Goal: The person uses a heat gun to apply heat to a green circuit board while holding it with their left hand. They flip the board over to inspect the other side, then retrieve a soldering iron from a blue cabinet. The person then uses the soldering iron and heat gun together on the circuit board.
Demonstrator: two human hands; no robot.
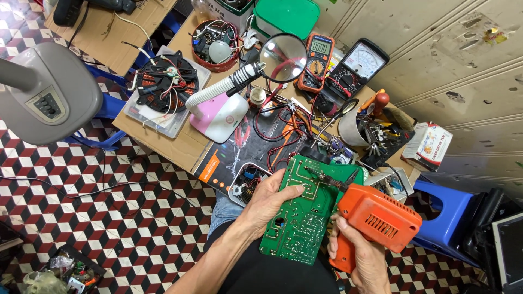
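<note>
My left hand [265,202] grips a green circuit board [305,212] by its left edge, solder side up, with the thumb lying across it. My right hand [357,253] is wrapped around the grip of an orange soldering gun [376,220]. The gun's thin metal tip [321,175] points left and rests over the upper part of the board. Both are held above my lap, in front of the low workbench.
A cluttered workbench [185,144] carries a pink-based magnifier lamp [220,114], two multimeters [316,60], a coil on a clear tray [166,81], a metal cup of tools [354,128] and tangled wires. A grey fan base [46,92] stands left, a blue stool [444,215] right, over chequered floor tiles.
</note>
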